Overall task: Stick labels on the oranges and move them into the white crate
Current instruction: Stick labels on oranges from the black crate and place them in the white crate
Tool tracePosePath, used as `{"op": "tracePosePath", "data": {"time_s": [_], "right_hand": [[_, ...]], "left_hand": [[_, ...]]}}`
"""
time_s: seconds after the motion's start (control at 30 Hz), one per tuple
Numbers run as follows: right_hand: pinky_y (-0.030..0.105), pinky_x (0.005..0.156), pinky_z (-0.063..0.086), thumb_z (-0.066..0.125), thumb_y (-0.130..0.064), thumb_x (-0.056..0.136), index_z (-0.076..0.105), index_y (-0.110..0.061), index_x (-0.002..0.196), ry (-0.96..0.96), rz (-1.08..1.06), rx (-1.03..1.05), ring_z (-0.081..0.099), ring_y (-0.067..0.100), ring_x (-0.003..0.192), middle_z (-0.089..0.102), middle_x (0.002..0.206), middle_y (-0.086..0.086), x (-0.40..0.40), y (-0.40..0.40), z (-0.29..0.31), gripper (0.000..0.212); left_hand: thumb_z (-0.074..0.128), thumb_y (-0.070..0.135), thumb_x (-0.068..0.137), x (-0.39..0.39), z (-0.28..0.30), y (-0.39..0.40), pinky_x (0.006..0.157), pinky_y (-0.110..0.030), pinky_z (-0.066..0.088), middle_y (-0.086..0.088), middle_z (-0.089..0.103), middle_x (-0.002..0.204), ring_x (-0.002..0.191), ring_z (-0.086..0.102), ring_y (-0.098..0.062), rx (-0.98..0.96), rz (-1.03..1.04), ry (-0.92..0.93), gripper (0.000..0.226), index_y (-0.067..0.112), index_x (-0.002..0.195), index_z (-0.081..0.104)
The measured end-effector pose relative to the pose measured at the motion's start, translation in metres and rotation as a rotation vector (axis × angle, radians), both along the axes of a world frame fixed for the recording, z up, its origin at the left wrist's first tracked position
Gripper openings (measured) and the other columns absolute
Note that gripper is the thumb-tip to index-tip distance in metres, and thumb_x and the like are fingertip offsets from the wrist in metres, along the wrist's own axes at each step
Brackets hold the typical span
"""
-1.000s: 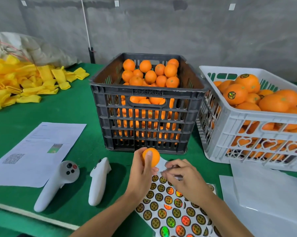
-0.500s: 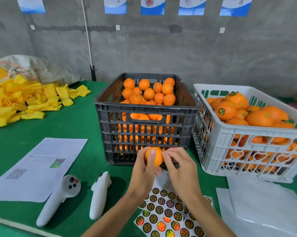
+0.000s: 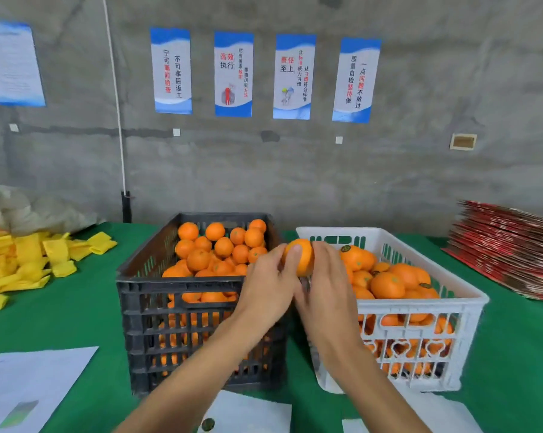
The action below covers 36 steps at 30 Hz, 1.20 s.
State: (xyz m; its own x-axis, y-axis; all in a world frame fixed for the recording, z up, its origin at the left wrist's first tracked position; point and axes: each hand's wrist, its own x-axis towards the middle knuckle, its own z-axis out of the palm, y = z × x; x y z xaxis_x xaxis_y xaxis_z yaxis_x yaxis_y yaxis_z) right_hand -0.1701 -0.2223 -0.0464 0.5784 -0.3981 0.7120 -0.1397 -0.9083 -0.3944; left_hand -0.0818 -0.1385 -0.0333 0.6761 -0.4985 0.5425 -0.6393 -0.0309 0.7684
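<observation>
I hold one orange (image 3: 301, 256) up between both hands, above the gap between the two crates. My left hand (image 3: 268, 287) grips its left side with the thumb across the front. My right hand (image 3: 328, 284) wraps its right side, fingers curled against it. Any label on it is hidden. The black crate (image 3: 198, 323) in the middle is full of plain oranges (image 3: 215, 248). The white crate (image 3: 420, 310) on the right holds labelled oranges (image 3: 385, 282). A corner of the label sheet (image 3: 248, 414) shows at the bottom edge.
Yellow foam sleeves (image 3: 26, 260) are piled at the left on the green table (image 3: 61, 310). A printed paper (image 3: 29, 389) lies at the lower left. Red flat cartons (image 3: 510, 248) are stacked at the far right. Posters hang on the grey wall behind.
Both hands rose with the orange from just above the label sheet to crate-top height and moved right towards the white crate. The view tilted up, and the two white controllers dropped out of sight.
</observation>
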Motion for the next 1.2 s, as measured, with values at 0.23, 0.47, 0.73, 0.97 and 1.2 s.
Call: {"op": "tracePosePath", "data": {"time_s": [0.23, 0.47, 0.73, 0.97, 1.2], "right_hand": [[0.040, 0.111, 0.039, 0.047, -0.030, 0.109, 0.021, -0.002, 0.160, 0.133, -0.282, -0.097, 0.040, 0.034, 0.141, 0.035, 0.160, 0.016, 0.031, -0.104, 0.053, 0.064], [0.037, 0.117, 0.031, 0.042, -0.036, 0.110, 0.043, -0.009, 0.152, 0.266, -0.233, -0.147, 0.036, 0.031, 0.145, 0.037, 0.161, 0.013, 0.079, -0.128, 0.063, 0.050], [0.039, 0.090, 0.050, 0.053, -0.039, 0.102, 0.066, -0.021, 0.122, 0.328, 0.126, -0.044, 0.060, 0.031, 0.121, 0.065, 0.127, 0.006, 0.179, -0.040, 0.052, 0.030], [0.039, 0.096, 0.052, 0.048, -0.043, 0.103, 0.064, -0.028, 0.128, 0.441, 0.154, -0.131, 0.056, 0.020, 0.124, 0.060, 0.134, -0.003, 0.213, -0.045, 0.027, 0.034], [0.039, 0.091, 0.054, 0.048, -0.039, 0.104, 0.065, -0.030, 0.122, 0.459, 0.172, -0.125, 0.058, 0.018, 0.116, 0.061, 0.127, -0.004, 0.214, -0.048, 0.026, 0.026]], "left_hand": [[0.045, 0.046, 0.109, 0.057, 0.053, -0.091, 0.102, -0.037, 0.050, -0.004, 0.071, 0.125, 0.119, 0.064, -0.021, 0.191, -0.102, -0.020, 0.043, 0.016, 0.132, 0.066], [0.057, 0.036, 0.104, 0.161, 0.028, -0.056, 0.087, -0.038, 0.054, -0.011, 0.072, 0.115, 0.109, 0.067, -0.029, 0.409, 0.221, -0.012, 0.033, 0.017, 0.130, 0.063], [0.064, 0.022, 0.099, 0.262, -0.005, 0.003, 0.106, -0.039, 0.048, -0.017, 0.056, 0.144, 0.132, 0.055, -0.032, 0.982, 0.356, 0.099, 0.059, 0.015, 0.153, 0.042], [0.067, 0.024, 0.101, 0.310, -0.001, -0.002, 0.111, -0.046, 0.049, -0.014, 0.030, 0.166, 0.138, 0.054, -0.035, 1.262, 0.267, 0.188, 0.084, 0.028, 0.166, 0.013], [0.068, 0.016, 0.101, 0.327, -0.007, -0.012, 0.109, -0.042, 0.048, -0.013, 0.035, 0.161, 0.141, 0.048, -0.034, 1.302, 0.245, 0.103, 0.070, 0.026, 0.160, 0.033]]}}
